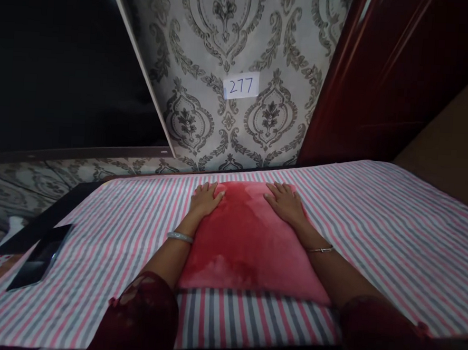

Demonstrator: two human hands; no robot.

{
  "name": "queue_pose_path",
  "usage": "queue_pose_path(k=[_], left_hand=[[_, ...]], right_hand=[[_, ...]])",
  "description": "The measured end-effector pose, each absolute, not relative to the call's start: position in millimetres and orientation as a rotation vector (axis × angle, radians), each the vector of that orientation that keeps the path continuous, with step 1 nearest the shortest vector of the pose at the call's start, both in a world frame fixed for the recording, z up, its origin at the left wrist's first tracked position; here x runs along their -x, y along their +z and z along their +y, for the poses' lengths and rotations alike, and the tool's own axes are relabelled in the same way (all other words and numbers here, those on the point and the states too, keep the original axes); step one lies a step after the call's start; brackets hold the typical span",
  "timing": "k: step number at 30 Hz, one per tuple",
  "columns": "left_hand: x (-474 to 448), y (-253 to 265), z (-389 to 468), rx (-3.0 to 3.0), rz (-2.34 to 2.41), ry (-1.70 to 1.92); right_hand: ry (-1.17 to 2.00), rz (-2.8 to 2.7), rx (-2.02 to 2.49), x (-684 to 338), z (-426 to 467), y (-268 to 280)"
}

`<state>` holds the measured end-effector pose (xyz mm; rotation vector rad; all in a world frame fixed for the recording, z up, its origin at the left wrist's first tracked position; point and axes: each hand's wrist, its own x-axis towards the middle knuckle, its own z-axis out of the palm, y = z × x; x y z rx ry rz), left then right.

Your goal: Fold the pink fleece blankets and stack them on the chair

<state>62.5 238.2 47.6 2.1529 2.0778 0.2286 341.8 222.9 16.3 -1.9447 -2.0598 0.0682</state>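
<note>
A red, plush-looking folded cloth (245, 244) lies flat on the striped sheet (135, 232) in front of me. Its pile shows darker and lighter patches. On its far left corner rests my left hand (205, 199), palm down with the fingers stretched out. My right hand (287, 202) lies on the far right corner in the same way, fingers spread. Both hands press or rest on the cloth without gripping it. The near edge of the cloth lies between my forearms.
A dark phone (42, 255) lies on the sheet at the left. Behind it stands a large black screen (74, 70). A paper marked 277 (241, 85) is stuck to the patterned wall (234, 38). Dark red glossy furniture (382, 89) rises at the right.
</note>
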Motion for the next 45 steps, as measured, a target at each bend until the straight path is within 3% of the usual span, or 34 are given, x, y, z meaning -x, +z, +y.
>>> queue_pose_path(k=[10,15,19,23,35,45], left_hand=[[-63.4,65.0,236.5,-2.102,2.074,0.132],[-71.1,85.3,187.9,-2.258,2.101,0.173],[-83.5,65.7,109.9,-2.68,1.808,0.292],[-89.3,30.4,67.2,-2.725,1.817,0.323],[-89.4,26.4,65.8,-2.673,1.846,0.282],[-88.2,25.9,68.1,-2.646,1.842,0.285]], right_hand=[[0.186,-2.148,2.018,-341.6,213.1,41.7],[0.191,-2.224,1.965,-338.7,170.1,63.1],[-0.103,-2.365,1.591,-317.3,104.7,43.7],[-0.133,-2.407,1.536,-298.2,66.7,12.0],[-0.142,-2.385,1.567,-300.6,66.0,3.4],[-0.105,-2.162,1.81,-366.4,57.6,-15.0]])
